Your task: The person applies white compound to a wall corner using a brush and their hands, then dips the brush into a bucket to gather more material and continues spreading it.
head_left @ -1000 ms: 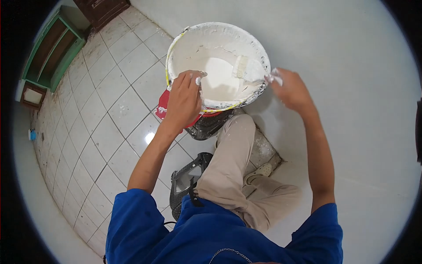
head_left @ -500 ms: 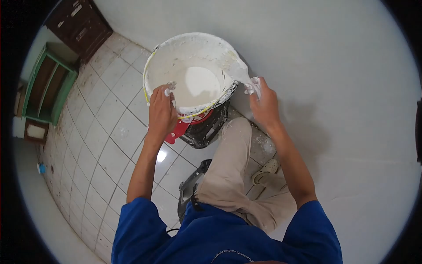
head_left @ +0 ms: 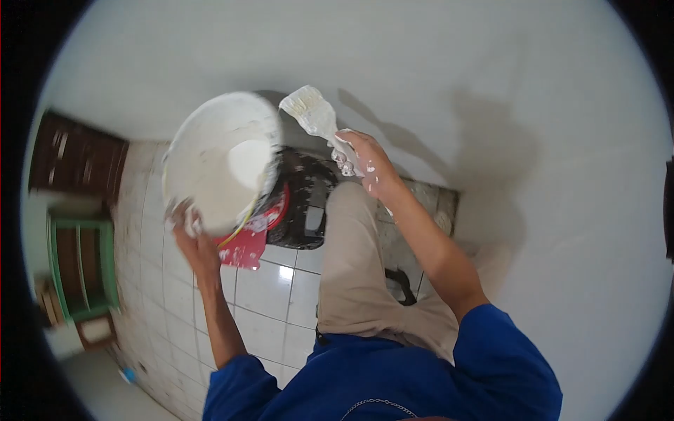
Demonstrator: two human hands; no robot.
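Note:
My right hand [head_left: 361, 160] is closed around the handle of a paintbrush [head_left: 312, 112]. Thick white paint coats its bristles, which point up and left in front of the wall. White smears mark that hand's fingers and wrist. To the left is a large white bucket [head_left: 203, 133] with a pool of white paint [head_left: 250, 163] inside. My left hand [head_left: 191, 235] grips the bucket's near-left rim, its paint-covered fingers slightly blurred. A yellow bucket handle [head_left: 237, 230] hangs down along the near side.
Below the bucket stand a paint-spattered black stool [head_left: 305, 186] and a red flat piece [head_left: 244, 249]. A pale wall [head_left: 562, 210] rises along the right. Across the tiled floor [head_left: 186, 302] are a green shelf [head_left: 83, 266] and a dark wooden cabinet [head_left: 77, 154].
The brush has moved from the bucket's right rim to beside the wall, away from the bucket. My view has turned, so the bucket sits further left. My left hand stays at its rim.

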